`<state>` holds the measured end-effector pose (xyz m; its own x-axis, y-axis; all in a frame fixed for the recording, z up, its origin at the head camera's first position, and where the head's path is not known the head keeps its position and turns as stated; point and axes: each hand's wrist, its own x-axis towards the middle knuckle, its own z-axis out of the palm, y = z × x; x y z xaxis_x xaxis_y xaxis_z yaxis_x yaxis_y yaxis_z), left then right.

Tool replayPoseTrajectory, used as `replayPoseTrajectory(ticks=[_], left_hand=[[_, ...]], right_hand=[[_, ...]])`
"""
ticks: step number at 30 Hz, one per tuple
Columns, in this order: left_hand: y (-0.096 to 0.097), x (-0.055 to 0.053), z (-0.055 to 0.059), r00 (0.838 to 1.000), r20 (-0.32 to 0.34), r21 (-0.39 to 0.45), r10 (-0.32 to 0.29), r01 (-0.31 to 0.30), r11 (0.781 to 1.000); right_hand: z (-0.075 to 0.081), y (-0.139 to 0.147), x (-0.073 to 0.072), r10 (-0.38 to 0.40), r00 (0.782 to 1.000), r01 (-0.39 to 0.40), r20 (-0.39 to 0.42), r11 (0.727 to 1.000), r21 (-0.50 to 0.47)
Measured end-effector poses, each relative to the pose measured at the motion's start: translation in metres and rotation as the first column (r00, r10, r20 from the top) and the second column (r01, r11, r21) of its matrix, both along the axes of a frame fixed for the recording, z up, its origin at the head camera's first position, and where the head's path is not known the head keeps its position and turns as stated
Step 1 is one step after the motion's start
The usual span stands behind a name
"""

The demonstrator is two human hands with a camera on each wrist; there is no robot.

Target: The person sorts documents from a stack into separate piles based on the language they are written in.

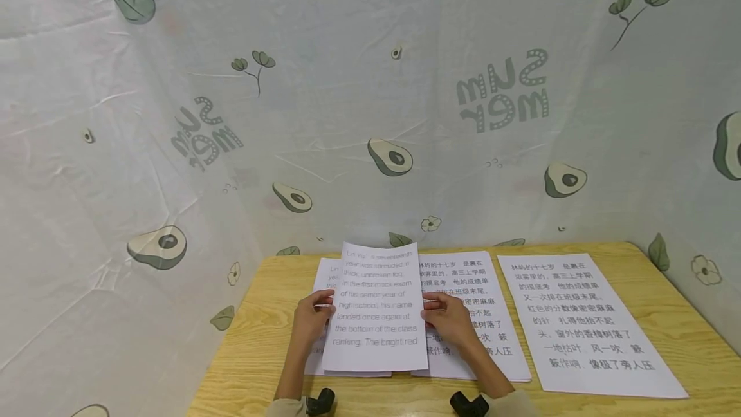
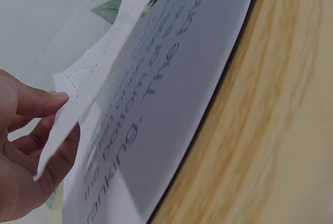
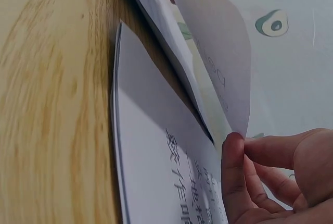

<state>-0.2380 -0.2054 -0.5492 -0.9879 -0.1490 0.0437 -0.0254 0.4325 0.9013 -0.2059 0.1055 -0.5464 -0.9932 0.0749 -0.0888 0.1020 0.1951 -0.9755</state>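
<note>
Above grained wood (image 1: pixel 243 365), both grips (image 1: pixel 311 316) (image 1: pixel 451 320) pinch curved paper (image 1: pixel 376 314)

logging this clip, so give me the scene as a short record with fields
held sheet: English print, raised above the table
left hand: pinches its left edge
right hand: pinches its right edge
English stack: below the held sheet
Chinese stack: beside it, partly hidden in head view
Chinese page: far right, lying apart
backdrop: pale, avocado-printed
</note>
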Motion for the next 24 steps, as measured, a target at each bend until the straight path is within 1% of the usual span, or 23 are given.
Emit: replayPoseTrajectory(ticks=[6, 12, 19, 24], left_hand=[[-0.011, 0.001, -0.001, 1.0, -0.005, -0.012, 0.016, -0.016, 1.0], [-0.019, 0.002, -0.001, 1.0, 0.018, -0.02, 0.021, -0.021, 1.0], [-0.027, 0.001, -0.001, 0.999, 0.034, -0.019, 0.03, -0.03, 0.999], [-0.031, 0.0, 0.001, 0.999, 0.038, -0.02, 0.035, -0.034, 0.999]], right_hand=[[-0.001, -0.012, -0.002, 0.011, 1.0, -0.011, -0.011, 1.0, -0.028], [-0.001, -0.018, -0.004, 0.02, 1.0, -0.02, -0.01, 0.999, -0.05], [-0.001, -0.025, -0.005, 0.029, 1.0, -0.029, -0.007, 0.998, -0.052], [0.001, -0.03, -0.006, 0.038, 0.999, -0.038, -0.006, 0.998, -0.054]])
